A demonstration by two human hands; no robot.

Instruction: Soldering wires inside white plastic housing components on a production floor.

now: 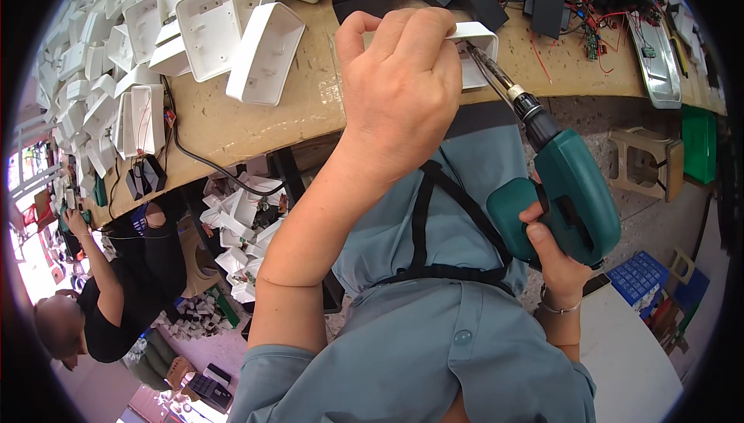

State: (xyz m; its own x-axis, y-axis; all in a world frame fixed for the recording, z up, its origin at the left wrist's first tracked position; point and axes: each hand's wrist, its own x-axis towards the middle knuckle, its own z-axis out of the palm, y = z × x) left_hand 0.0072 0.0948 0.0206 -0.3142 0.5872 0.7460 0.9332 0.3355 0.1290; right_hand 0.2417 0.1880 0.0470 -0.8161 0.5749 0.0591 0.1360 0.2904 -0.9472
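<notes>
My left hand is closed over a small white plastic case at the bench's front edge, its back turned up so that most of the case is hidden. My right hand is wrapped round the handle of a dark green pistol-shaped soldering gun. The gun points up and to the left, and a thin feed tube runs along its metal tip. That tip reaches into the opening of the white case, by my left fingers; the exact contact point is too small to tell.
White plastic cases are heaped on the wooden bench at the left. Black parts, wired circuit boards and a metal tray lie at the right. A cable hangs over the edge. Another person works at the left.
</notes>
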